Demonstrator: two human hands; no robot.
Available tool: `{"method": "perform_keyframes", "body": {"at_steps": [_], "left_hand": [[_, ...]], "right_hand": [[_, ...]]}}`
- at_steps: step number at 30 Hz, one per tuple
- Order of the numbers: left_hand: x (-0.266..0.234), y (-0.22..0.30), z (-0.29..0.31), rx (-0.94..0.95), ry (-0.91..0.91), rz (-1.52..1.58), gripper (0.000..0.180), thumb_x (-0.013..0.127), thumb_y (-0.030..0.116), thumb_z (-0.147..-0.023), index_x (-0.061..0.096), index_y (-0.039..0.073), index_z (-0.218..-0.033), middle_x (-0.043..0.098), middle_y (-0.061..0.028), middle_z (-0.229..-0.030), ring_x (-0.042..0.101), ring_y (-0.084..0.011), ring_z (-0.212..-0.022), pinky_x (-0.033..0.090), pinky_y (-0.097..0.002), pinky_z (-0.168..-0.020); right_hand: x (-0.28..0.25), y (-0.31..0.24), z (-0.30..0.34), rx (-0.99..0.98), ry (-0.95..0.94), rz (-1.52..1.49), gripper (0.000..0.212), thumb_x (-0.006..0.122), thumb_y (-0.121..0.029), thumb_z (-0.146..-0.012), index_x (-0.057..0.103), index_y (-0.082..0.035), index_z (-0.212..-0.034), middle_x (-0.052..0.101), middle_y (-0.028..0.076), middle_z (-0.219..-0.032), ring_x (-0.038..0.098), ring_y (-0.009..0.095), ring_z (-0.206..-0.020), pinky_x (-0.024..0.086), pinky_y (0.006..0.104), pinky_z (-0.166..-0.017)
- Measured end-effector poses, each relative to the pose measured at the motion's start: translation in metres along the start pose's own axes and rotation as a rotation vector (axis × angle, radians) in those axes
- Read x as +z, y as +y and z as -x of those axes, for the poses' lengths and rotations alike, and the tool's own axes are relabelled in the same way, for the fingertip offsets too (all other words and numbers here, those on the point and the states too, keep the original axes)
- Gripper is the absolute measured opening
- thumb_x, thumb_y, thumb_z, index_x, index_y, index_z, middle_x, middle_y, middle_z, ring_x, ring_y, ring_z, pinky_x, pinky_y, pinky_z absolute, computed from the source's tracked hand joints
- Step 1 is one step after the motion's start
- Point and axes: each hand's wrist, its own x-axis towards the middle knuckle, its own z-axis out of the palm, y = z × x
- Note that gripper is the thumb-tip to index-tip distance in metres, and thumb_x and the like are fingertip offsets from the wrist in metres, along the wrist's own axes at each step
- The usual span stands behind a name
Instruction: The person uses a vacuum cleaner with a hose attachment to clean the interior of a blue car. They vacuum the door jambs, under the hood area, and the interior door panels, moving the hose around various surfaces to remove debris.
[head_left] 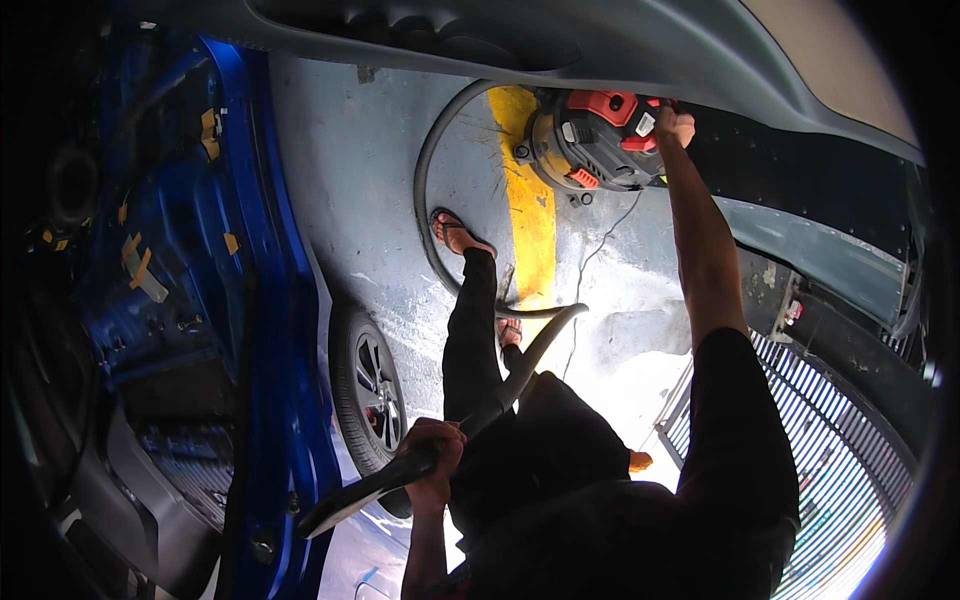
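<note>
In my left hand (432,465) I hold a vacuum hose (500,400) by its dark crevice nozzle (365,492), which points down to the left toward the blue car body. The hose curves across the floor around my sandalled foot. My right arm is stretched far out, and its hand (675,126) is closed on the red and black top of a drum-shaped vacuum cleaner (600,140). Exactly which part of the top it grips is partly hidden by the fingers.
A blue car body (262,260) with bits of yellow tape stands at left, its wheel (372,390) beside my legs. A grey door panel (640,50) overhangs the top. A yellow stripe (530,220) and thin cord (600,245) cross the floor. A slatted gate (830,440) stands right.
</note>
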Motion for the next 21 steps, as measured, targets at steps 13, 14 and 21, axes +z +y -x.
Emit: {"method": "perform_keyframes", "body": {"at_steps": [13, 14, 21], "left_hand": [[0.021, 0.011, -0.026, -0.15, -0.047, 0.029, 0.017, 0.078, -0.006, -0.095, 0.072, 0.004, -0.108, 0.071, -0.0105, -0.104, 0.072, -0.02, -0.095, 0.059, -0.0342, -0.089], [0.019, 0.01, -0.023, -0.121, -0.071, 0.044, 0.017, 0.079, -0.005, -0.096, 0.073, 0.004, -0.109, 0.071, -0.0098, -0.106, 0.072, -0.018, -0.095, 0.059, -0.0328, -0.088], [0.029, -0.024, 0.017, -0.091, 0.047, 0.282, 0.009, 0.079, 0.003, -0.104, 0.073, 0.005, -0.11, 0.069, -0.0028, -0.1, 0.068, -0.0111, -0.089, 0.054, -0.0292, -0.078]], "right_hand": [[0.036, 0.031, 0.11, -0.737, -0.135, 0.348, 0.104, 0.072, -0.068, -0.097, 0.032, -0.018, -0.179, 0.051, 0.018, -0.159, 0.051, 0.041, -0.142, 0.042, 0.0604, -0.115], [0.044, 0.029, 0.101, -0.719, -0.12, 0.425, 0.102, 0.071, -0.069, -0.096, 0.033, -0.023, -0.179, 0.05, 0.019, -0.161, 0.048, 0.043, -0.145, 0.042, 0.0615, -0.116], [-0.008, 0.04, 0.126, -0.786, -0.499, 0.014, 0.054, 0.079, -0.029, -0.103, 0.068, -0.009, -0.152, 0.071, 0.024, -0.143, 0.075, 0.037, -0.119, 0.061, 0.0494, -0.1]]}}
